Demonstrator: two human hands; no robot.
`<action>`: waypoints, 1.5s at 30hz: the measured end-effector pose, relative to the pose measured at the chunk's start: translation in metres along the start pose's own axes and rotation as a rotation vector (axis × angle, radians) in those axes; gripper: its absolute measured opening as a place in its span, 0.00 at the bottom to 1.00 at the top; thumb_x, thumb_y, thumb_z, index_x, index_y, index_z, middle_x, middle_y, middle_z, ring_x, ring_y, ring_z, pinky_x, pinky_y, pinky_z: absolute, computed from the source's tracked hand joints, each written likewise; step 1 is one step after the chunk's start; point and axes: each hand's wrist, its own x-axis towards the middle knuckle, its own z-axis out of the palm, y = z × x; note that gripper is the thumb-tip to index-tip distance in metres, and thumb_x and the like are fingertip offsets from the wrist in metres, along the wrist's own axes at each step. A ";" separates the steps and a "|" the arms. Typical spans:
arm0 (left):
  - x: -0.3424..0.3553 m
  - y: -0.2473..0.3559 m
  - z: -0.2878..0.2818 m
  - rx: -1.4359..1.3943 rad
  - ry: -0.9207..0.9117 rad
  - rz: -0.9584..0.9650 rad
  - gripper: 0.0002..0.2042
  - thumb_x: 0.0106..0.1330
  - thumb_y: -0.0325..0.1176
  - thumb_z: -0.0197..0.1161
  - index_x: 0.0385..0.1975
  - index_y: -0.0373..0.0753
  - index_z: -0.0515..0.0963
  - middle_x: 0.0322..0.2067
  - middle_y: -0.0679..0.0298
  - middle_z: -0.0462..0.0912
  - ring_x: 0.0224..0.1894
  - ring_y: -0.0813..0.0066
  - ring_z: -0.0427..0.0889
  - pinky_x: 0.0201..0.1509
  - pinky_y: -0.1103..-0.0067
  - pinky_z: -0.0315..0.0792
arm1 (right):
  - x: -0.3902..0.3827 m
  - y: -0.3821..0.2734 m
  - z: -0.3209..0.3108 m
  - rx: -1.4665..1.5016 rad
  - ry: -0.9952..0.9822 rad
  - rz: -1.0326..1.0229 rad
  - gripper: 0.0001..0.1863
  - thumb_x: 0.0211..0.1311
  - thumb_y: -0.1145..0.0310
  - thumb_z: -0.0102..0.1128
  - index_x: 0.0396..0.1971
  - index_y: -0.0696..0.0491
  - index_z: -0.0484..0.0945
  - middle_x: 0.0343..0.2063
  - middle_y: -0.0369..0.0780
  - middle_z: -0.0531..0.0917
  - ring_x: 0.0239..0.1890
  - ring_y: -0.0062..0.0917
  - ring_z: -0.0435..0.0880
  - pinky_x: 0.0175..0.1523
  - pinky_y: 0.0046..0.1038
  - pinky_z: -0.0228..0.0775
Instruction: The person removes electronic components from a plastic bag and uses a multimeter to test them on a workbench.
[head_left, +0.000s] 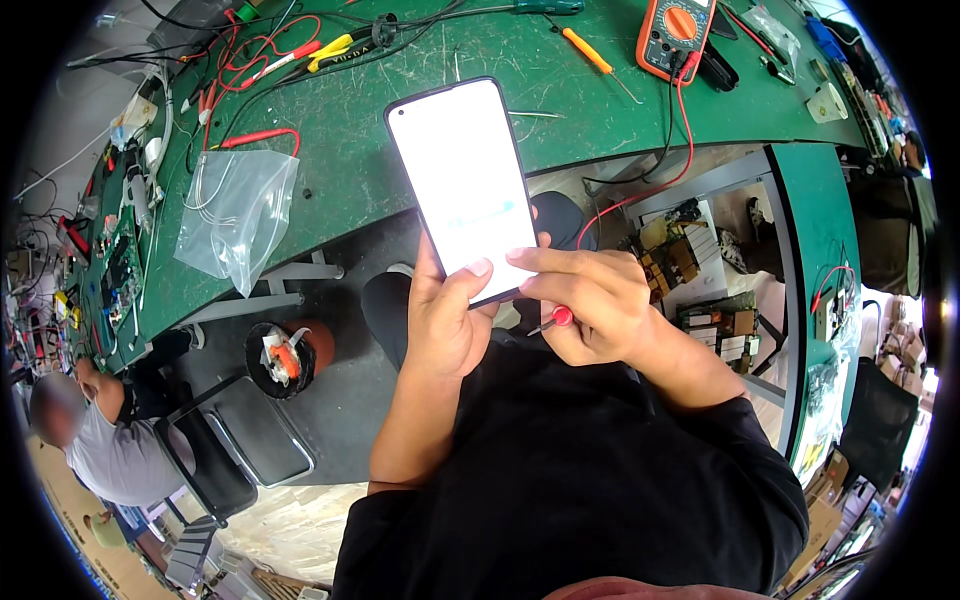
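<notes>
A smartphone (462, 165) with a bright, mostly white screen is tilted upright in front of me, just off the near edge of the green workbench (390, 170). My left hand (445, 315) is closed around its lower part, thumb lying over the screen's lower left. At the lower right of the screen, the fingertips of my right hand (600, 295) touch or hover just over the glass; I cannot tell which. Tucked in that same hand is a small screwdriver (561, 316) with a red end and a thin dark shaft, its rest hidden by the fingers.
On the bench lie an orange multimeter (680, 35), a yellow-handled screwdriver (588, 50), tangled test leads (265, 75) and a clear plastic bag (238, 215). Below stand a bin (280, 360) and a chair (240, 440). Another person (125, 450) sits at the left.
</notes>
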 end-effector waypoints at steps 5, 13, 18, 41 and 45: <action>0.000 -0.001 0.002 0.058 0.016 0.013 0.27 0.64 0.24 0.47 0.65 0.37 0.55 0.56 0.40 0.70 0.55 0.43 0.76 0.54 0.59 0.77 | 0.001 0.000 0.000 0.012 0.013 -0.008 0.13 0.38 0.78 0.64 0.30 0.57 0.78 0.38 0.44 0.84 0.25 0.31 0.84 0.27 0.26 0.76; -0.001 0.000 0.004 0.077 0.046 -0.008 0.27 0.64 0.25 0.48 0.65 0.37 0.56 0.55 0.41 0.71 0.55 0.44 0.76 0.55 0.60 0.77 | 0.001 -0.002 0.000 0.017 0.016 0.002 0.13 0.38 0.78 0.65 0.30 0.57 0.78 0.38 0.44 0.84 0.25 0.30 0.84 0.26 0.26 0.75; -0.001 0.000 0.002 0.029 0.003 -0.004 0.27 0.65 0.22 0.47 0.65 0.38 0.55 0.54 0.44 0.73 0.54 0.48 0.78 0.55 0.64 0.77 | 0.002 -0.001 0.001 0.006 0.014 -0.004 0.14 0.38 0.77 0.64 0.31 0.56 0.79 0.40 0.42 0.84 0.25 0.29 0.84 0.26 0.25 0.75; -0.003 -0.006 -0.002 0.025 0.058 0.039 0.25 0.65 0.25 0.51 0.63 0.37 0.58 0.53 0.50 0.74 0.53 0.54 0.79 0.52 0.63 0.79 | 0.013 0.000 -0.004 0.007 0.065 0.023 0.12 0.39 0.83 0.54 0.30 0.61 0.78 0.39 0.50 0.85 0.20 0.24 0.82 0.24 0.21 0.73; -0.006 -0.005 0.000 0.023 0.018 0.037 0.25 0.64 0.24 0.51 0.62 0.36 0.58 0.53 0.51 0.73 0.53 0.56 0.79 0.50 0.61 0.81 | 0.023 0.007 -0.008 -0.022 0.108 0.032 0.14 0.41 0.85 0.52 0.32 0.63 0.78 0.40 0.52 0.84 0.23 0.25 0.82 0.26 0.20 0.73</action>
